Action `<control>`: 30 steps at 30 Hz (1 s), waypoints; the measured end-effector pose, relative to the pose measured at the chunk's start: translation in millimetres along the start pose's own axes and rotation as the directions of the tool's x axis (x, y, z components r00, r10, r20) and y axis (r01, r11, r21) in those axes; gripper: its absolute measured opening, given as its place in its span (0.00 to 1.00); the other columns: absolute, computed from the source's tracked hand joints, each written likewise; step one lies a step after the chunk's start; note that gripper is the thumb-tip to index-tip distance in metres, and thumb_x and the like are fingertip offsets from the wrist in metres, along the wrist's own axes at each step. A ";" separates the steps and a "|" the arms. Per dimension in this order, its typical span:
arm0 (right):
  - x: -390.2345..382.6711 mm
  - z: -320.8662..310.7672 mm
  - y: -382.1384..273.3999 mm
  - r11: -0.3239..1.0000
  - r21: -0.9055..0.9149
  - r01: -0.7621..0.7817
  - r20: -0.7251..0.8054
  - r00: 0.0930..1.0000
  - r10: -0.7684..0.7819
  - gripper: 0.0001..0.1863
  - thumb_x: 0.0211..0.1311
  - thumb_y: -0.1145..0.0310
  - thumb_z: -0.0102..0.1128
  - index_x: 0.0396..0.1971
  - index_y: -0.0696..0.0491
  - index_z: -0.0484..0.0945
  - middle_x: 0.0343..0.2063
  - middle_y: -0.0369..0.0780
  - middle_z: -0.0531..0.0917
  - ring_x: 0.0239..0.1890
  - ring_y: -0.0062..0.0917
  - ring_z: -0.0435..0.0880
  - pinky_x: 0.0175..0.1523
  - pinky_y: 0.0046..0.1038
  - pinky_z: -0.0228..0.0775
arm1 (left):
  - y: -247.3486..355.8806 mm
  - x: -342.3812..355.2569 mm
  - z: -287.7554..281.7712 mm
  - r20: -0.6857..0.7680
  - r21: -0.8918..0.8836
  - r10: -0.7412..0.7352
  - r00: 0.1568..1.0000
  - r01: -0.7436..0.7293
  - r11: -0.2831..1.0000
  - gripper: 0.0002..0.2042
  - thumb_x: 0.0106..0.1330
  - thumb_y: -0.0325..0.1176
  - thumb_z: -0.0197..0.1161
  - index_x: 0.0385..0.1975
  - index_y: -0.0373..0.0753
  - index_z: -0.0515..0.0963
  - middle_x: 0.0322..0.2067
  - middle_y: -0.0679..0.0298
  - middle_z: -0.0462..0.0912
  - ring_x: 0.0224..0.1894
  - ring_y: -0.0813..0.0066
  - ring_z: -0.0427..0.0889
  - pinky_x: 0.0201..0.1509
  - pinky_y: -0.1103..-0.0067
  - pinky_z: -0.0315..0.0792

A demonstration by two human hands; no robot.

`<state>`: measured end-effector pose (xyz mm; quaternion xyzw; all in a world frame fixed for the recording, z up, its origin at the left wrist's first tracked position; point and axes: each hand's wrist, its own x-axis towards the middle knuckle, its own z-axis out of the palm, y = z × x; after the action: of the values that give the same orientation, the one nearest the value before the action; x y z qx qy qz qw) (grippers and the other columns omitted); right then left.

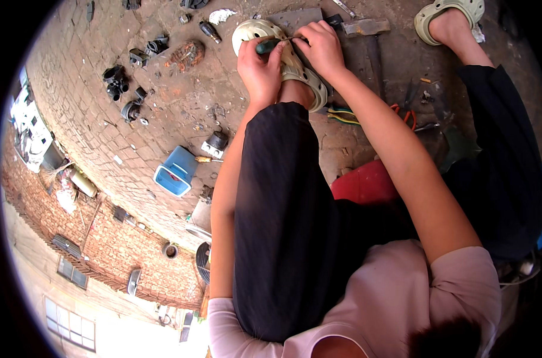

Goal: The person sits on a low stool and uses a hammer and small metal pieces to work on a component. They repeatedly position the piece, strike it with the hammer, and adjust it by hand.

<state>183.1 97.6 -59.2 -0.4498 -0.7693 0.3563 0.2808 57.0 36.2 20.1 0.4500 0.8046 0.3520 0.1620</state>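
My left hand (pixel 260 74) is closed around a dark green-handled tool (pixel 267 46), which looks like a screwdriver. Its thin end points toward my right hand (pixel 321 51). The fingers of that hand are pinched together at the tip, and whatever they grip is too small to make out. Both hands are above my left shoe, a pale clog (pixel 256 28). Just right of my right hand lies a hammer (pixel 367 27), its head crosswise and its dark handle running toward me.
Pliers with yellow-green handles (pixel 344 115) and a red-handled tool (pixel 409 117) lie under and beside my right forearm. Left on the brick ground are a blue plastic bin (pixel 177 170), black parts (pixel 115 82), a reddish lump (pixel 186 55) and a yellow-handled screwdriver (pixel 208 159). Something red (pixel 366 184) stands between my legs.
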 end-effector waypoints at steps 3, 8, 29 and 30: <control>-0.2 0.6 -0.2 1.000 0.005 -0.002 0.004 1.000 0.002 0.06 0.48 0.70 0.69 0.26 0.51 0.80 0.28 0.37 0.79 0.39 0.35 0.77 0.47 0.35 0.70 | 0.7 0.3 -1.1 0.001 0.009 0.012 1.000 -0.012 1.000 0.12 0.55 0.31 0.75 0.33 0.32 0.80 0.29 0.59 0.79 0.29 0.69 0.79 0.35 0.77 0.73; 0.0 0.9 -0.1 1.000 0.002 -0.002 0.006 1.000 0.002 0.07 0.48 0.70 0.69 0.27 0.52 0.80 0.28 0.37 0.79 0.39 0.35 0.77 0.47 0.35 0.70 | 1.6 0.5 -1.2 0.007 0.006 -0.002 1.000 0.002 1.000 0.13 0.55 0.32 0.75 0.33 0.33 0.80 0.29 0.59 0.79 0.29 0.69 0.79 0.34 0.77 0.73; 0.3 -0.3 -0.3 1.000 -0.017 0.021 0.021 1.000 -0.021 0.08 0.47 0.70 0.70 0.28 0.50 0.81 0.28 0.37 0.79 0.40 0.34 0.77 0.47 0.34 0.70 | 0.4 15.3 8.9 -0.034 0.126 -0.041 0.999 0.045 0.991 0.16 0.55 0.37 0.73 0.30 0.30 0.77 0.28 0.51 0.79 0.31 0.54 0.78 0.39 0.69 0.73; 0.1 -1.4 -0.6 0.999 -0.026 0.020 0.035 0.999 -0.019 0.08 0.47 0.70 0.70 0.29 0.50 0.81 0.29 0.37 0.79 0.40 0.34 0.77 0.47 0.34 0.70 | 0.4 15.5 9.9 -0.034 0.134 -0.041 0.999 0.045 0.990 0.16 0.55 0.37 0.73 0.30 0.30 0.77 0.29 0.51 0.79 0.31 0.53 0.78 0.39 0.68 0.73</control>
<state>183.8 97.9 -57.9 -0.4396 -0.7831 0.3512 0.2650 54.5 53.6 14.3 0.4369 0.8385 0.3002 0.1261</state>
